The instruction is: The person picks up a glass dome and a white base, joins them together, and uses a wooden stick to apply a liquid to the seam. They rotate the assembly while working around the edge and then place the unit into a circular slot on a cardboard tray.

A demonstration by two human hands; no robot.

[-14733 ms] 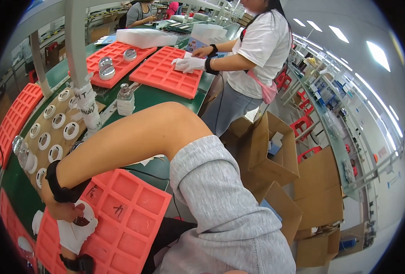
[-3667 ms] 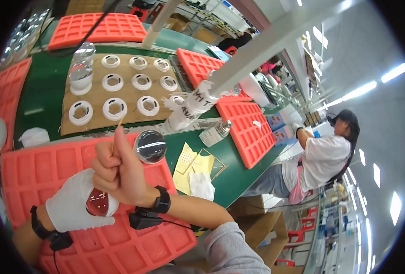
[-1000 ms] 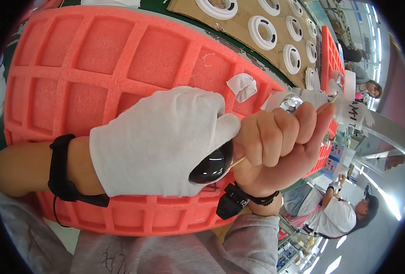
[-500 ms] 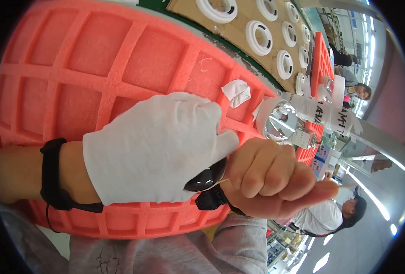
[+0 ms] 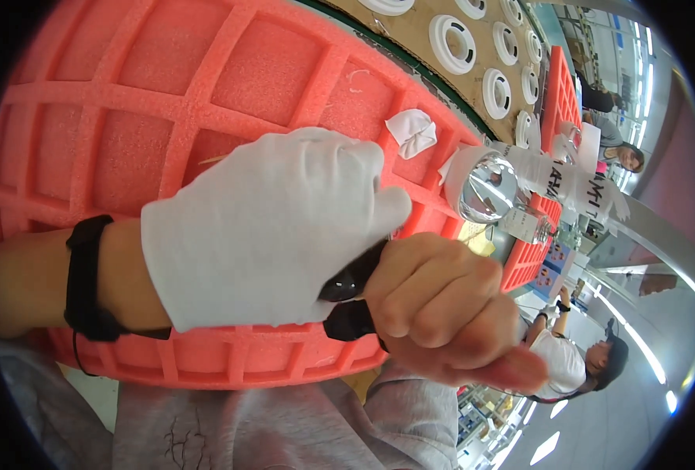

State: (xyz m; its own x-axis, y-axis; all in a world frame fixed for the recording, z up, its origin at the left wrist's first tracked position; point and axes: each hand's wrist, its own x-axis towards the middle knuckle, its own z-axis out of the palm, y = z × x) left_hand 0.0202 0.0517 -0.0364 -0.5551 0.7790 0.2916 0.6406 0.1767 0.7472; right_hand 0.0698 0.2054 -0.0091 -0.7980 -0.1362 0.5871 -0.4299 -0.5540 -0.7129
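Observation:
My left hand [image 5: 277, 227], in a white glove, is closed round a glossy black rounded piece [image 5: 355, 274]; most of the piece is hidden by the glove. Pressed close on its right side is my bare right hand [image 5: 445, 309], a fist with the thumb pointing right. A thin pale stick showed at both ends of this fist a moment ago; now the fingers hide it and the thumb is blurred. Both hands are above a red foam tray [image 5: 140, 149] with square pockets. A thin tan pointed sliver [image 5: 213, 159] shows just above the glove.
A crumpled white cloth [image 5: 412, 131] lies in the tray beside a shiny round reflector-like thing [image 5: 488, 186] and a clear bottle [image 5: 528, 225]. Several white rings [image 5: 452, 45] sit on brown cardboard beyond. Other people are at the right, one wearing a dark cap [image 5: 618, 356].
Both hands stay together while the right fist shifts a little left and its thumb tips down. The stick's ends have gone out of sight. The view has shifted slightly.

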